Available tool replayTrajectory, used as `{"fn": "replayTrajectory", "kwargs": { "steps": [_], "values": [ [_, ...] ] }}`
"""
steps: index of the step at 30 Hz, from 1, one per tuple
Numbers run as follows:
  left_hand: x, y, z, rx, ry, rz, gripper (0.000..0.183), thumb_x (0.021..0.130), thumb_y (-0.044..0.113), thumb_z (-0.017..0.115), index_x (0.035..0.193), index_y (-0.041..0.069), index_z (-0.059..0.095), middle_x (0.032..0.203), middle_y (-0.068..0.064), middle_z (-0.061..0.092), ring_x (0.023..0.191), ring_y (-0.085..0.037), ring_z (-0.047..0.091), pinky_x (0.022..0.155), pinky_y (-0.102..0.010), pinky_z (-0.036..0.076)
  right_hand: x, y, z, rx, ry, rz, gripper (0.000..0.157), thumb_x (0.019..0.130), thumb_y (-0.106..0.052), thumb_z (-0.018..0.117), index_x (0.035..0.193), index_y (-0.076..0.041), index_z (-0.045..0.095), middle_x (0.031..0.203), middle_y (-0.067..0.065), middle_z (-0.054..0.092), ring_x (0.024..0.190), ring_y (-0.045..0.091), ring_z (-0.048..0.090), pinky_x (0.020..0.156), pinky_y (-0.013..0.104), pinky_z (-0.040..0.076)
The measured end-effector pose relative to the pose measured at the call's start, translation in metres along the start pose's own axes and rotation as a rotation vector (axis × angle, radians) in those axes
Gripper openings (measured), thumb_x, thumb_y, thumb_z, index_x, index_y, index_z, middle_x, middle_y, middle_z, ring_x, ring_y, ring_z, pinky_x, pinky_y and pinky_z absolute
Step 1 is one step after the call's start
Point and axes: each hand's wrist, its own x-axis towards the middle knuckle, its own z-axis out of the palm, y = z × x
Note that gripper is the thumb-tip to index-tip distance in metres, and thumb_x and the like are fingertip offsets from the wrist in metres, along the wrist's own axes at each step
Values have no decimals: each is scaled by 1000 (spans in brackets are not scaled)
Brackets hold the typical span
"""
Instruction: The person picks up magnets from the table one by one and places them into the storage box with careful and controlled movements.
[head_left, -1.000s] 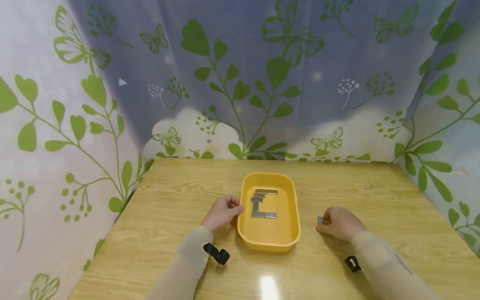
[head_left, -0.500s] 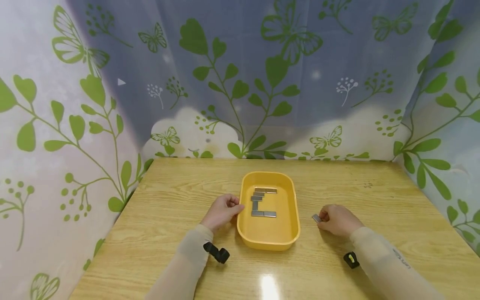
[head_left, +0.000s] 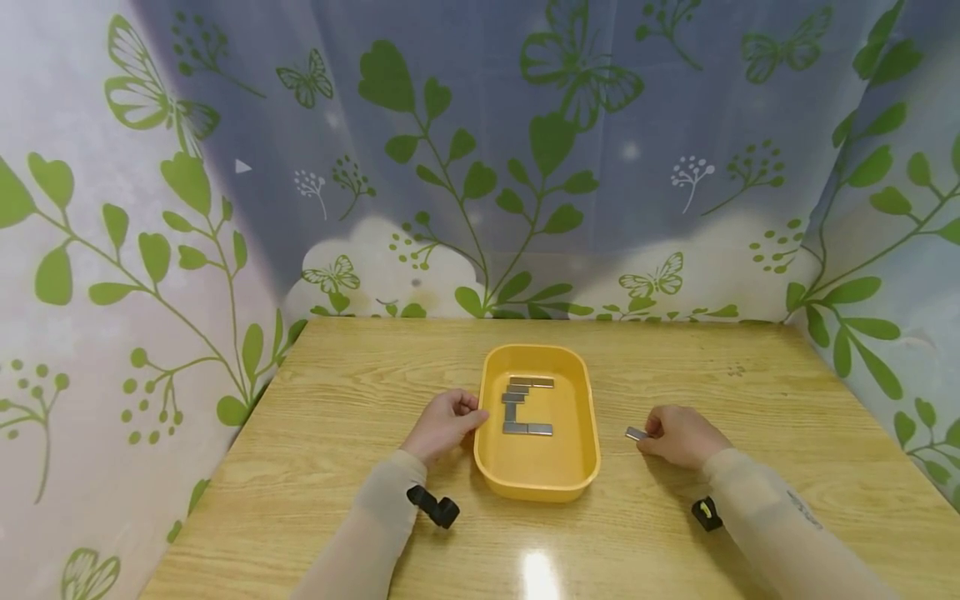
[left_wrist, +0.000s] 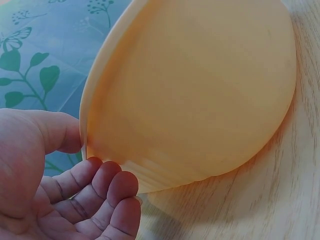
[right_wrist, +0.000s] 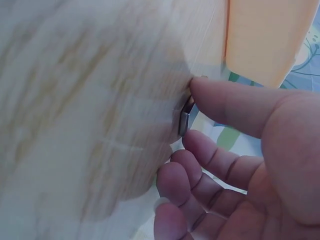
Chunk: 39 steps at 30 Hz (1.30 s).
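Observation:
My left hand [head_left: 444,427] pinches the left rim of a yellow plastic tray [head_left: 536,487]. In the left wrist view the thumb lies over the rim and the fingers [left_wrist: 122,185] curl against the outer wall. To the right of the tray, my right hand [head_left: 681,437] holds a small flat silver-grey metal bar [head_left: 636,434] between thumb and fingertips, close over the table. The right wrist view shows the bar [right_wrist: 185,120] edge-on between thumb and index finger. Inside the tray several similar metal bars [head_left: 511,413] lie end to end in an open, C-like outline.
The tray stands on a light wood-grain table [head_left: 360,358]. A printed curtain [head_left: 480,183] with leaves and butterflies encloses the back and both sides. Black camera mounts sit on the left wrist [head_left: 433,507] and right wrist [head_left: 707,513].
The metal bar in my right hand has turned from standing up to lying flatter, its end now pointing toward the tray. The left hand, the tray and the bars inside have stayed put.

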Motion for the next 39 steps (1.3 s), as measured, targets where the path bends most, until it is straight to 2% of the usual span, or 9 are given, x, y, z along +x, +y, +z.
{"fn": "replayTrajectory", "kwargs": {
  "steps": [9,28,39],
  "values": [
    [-1,1,0,-10,-8,-1,19,91,19,68,99,4,60,88,-7,56,75,-18,53,66,-29,47,7,0,0,28,-21,-20,31,83,-27,76,95,-3,62,88,3,62,78,18,56,71,41,48],
    [0,1,0,-60,-4,2,18,90,17,69,99,3,60,87,-7,56,76,-18,52,65,-28,47,17,4,-5,97,-67,-38,21,82,-23,78,85,-8,63,81,1,59,72,17,51,65,33,44],
    [0,0,1,-81,-10,-8,19,90,17,69,99,3,59,87,-8,55,75,-19,52,67,-32,48,17,3,-5,81,-85,-53,18,84,-23,75,81,-9,64,77,-1,59,70,16,50,66,33,42]
  ]
}}
